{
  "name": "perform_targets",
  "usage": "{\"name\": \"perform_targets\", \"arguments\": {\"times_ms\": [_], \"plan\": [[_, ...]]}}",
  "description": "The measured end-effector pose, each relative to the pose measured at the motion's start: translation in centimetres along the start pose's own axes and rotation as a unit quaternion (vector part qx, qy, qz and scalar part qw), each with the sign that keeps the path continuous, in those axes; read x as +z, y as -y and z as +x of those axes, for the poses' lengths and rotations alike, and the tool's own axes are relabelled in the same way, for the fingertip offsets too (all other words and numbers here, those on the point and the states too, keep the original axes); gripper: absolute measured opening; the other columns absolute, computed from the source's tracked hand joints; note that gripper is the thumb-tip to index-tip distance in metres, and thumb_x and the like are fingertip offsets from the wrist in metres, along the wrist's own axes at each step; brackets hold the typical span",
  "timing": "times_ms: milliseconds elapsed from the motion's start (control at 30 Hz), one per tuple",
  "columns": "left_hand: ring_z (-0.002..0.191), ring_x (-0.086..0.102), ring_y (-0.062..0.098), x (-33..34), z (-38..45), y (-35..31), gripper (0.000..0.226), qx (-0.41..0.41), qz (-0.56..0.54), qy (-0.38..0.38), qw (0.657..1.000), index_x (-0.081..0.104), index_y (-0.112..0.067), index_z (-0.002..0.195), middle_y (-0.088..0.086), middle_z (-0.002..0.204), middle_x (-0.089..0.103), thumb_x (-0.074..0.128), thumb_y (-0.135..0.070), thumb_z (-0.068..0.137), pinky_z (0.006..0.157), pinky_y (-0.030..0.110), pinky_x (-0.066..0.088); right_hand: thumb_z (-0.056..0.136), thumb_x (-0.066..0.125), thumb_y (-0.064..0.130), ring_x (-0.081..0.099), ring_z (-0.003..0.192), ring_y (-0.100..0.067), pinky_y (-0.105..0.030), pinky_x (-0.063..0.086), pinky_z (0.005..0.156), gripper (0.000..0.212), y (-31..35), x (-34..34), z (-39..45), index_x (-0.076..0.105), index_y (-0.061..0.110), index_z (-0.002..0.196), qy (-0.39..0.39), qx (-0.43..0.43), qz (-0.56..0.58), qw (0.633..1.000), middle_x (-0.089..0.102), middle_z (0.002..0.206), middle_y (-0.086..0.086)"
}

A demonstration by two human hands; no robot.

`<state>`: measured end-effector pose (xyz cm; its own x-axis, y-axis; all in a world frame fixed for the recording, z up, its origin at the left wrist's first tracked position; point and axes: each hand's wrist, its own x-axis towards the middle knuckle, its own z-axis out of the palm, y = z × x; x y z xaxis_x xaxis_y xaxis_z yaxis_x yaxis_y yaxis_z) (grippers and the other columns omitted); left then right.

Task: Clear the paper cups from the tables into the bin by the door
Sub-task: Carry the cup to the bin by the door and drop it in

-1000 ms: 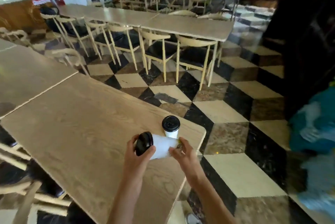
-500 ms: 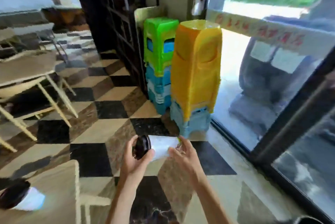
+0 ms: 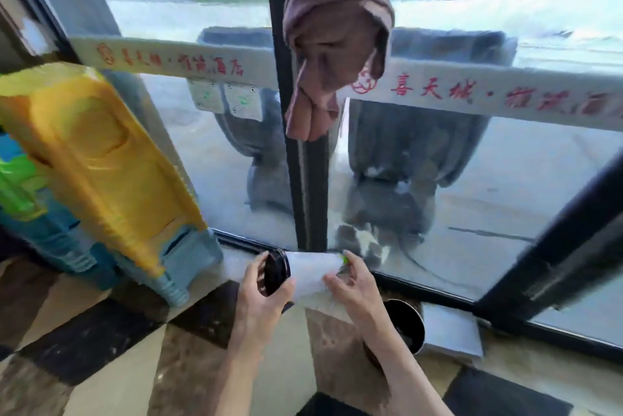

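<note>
A white paper cup (image 3: 308, 272) with a black lid (image 3: 276, 272) lies sideways between my hands, lid to the left. My left hand (image 3: 261, 301) grips the lid end and my right hand (image 3: 354, 287) grips the base end. Just below and right of my right wrist a round dark bin (image 3: 404, 324) stands on the floor by the glass door, partly hidden by my forearm.
Stacked plastic stools, yellow (image 3: 91, 159), green and blue, stand at the left. A glass door with a black frame (image 3: 303, 179) fills the view ahead; a brown cloth (image 3: 333, 31) hangs on it. Checkered tile floor (image 3: 101, 348) lies below.
I have turned from the table towards the glass door and come close to it, carrying the cup sideways in both hands. The bin has come into view under my right arm.
</note>
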<state>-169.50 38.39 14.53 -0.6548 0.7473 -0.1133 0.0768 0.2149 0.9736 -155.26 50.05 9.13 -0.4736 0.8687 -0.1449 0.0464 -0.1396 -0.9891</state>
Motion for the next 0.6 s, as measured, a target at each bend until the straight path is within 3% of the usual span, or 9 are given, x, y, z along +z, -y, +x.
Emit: {"name": "perform_targets", "arguments": {"times_ms": [67, 133, 267, 367, 467, 533, 600], "plan": [[0.116, 0.06, 0.014, 4.1, 1.9, -0.5, 0.078, 0.004, 0.007, 0.05, 0.999, 0.051, -0.032, 0.13, -0.002, 0.124, 0.063, 0.073, -0.05, 0.058, 0.099, 0.033, 0.049, 0.074, 0.078, 0.038, 0.067, 0.098, -0.015, -0.034, 0.056, 0.085, 0.073, -0.2, -4.0, 1.0, 0.046, 0.019, 0.136, -0.044, 0.014, 0.012, 0.999, 0.067, 0.115, -0.006], [0.111, 0.062, 0.006, 7.8, 3.7, -0.6, 0.074, 0.007, 0.01, 0.089, 0.996, 0.05, -0.039, 0.127, -0.01, 0.119, 0.064, 0.075, -0.049, 0.058, 0.09, 0.021, 0.05, 0.07, 0.079, 0.043, 0.067, 0.101, -0.02, -0.039, 0.055, 0.09, 0.078, -0.8, -7.3, 1.9, 0.046, 0.018, 0.137, -0.084, 0.029, 0.019, 0.996, 0.067, 0.116, -0.006], [0.103, 0.061, -0.008, 14.1, 7.8, 0.0, 0.062, 0.004, 0.018, 0.164, 0.986, 0.047, -0.057, 0.117, -0.02, 0.113, 0.062, 0.081, -0.037, 0.069, 0.076, 0.01, 0.048, 0.076, 0.079, 0.035, 0.069, 0.092, -0.004, -0.018, 0.054, 0.076, 0.055, -2.6, -12.4, 4.4, 0.053, 0.027, 0.125, -0.159, 0.045, 0.017, 0.986, 0.073, 0.102, 0.01], [0.112, 0.06, 0.005, 18.2, 11.4, 0.7, 0.062, -0.01, 0.025, 0.205, 0.978, 0.048, -0.055, 0.124, -0.011, 0.122, 0.062, 0.081, -0.03, 0.077, 0.093, 0.026, 0.051, 0.081, 0.076, 0.022, 0.067, 0.08, 0.006, -0.01, 0.05, 0.066, 0.038, -3.6, -15.2, 7.3, 0.056, 0.032, 0.111, -0.195, 0.051, 0.006, 0.979, 0.072, 0.09, 0.013], [0.118, 0.059, 0.018, 21.6, 14.8, 1.4, 0.064, -0.035, 0.047, 0.231, 0.971, 0.05, -0.043, 0.13, 0.0, 0.129, 0.06, 0.081, -0.03, 0.075, 0.101, 0.043, 0.048, 0.083, 0.075, 0.023, 0.066, 0.09, 0.003, -0.016, 0.053, 0.075, 0.056, -4.4, -17.3, 9.7, 0.047, 0.018, 0.131, -0.224, 0.078, -0.014, 0.971, 0.063, 0.107, 0.006], [0.117, 0.059, 0.016, 23.8, 16.4, 1.8, 0.064, -0.043, 0.049, 0.255, 0.965, 0.05, -0.043, 0.127, 0.0, 0.128, 0.06, 0.077, -0.035, 0.07, 0.102, 0.044, 0.049, 0.082, 0.073, 0.034, 0.061, 0.106, -0.005, -0.024, 0.052, 0.089, 0.069, -5.1, -18.7, 10.8, 0.04, 0.019, 0.14, -0.234, 0.098, -0.031, 0.967, 0.059, 0.12, 0.004], [0.117, 0.06, 0.015, 25.7, 17.5, 2.6, 0.067, -0.048, 0.057, 0.283, 0.956, 0.051, -0.036, 0.132, 0.0, 0.127, 0.061, 0.075, -0.037, 0.069, 0.102, 0.043, 0.048, 0.081, 0.072, 0.039, 0.057, 0.111, -0.003, -0.019, 0.049, 0.089, 0.072, -6.1, -20.1, 11.7, 0.038, 0.023, 0.142, -0.245, 0.122, -0.036, 0.961, 0.056, 0.124, 0.01]]}}
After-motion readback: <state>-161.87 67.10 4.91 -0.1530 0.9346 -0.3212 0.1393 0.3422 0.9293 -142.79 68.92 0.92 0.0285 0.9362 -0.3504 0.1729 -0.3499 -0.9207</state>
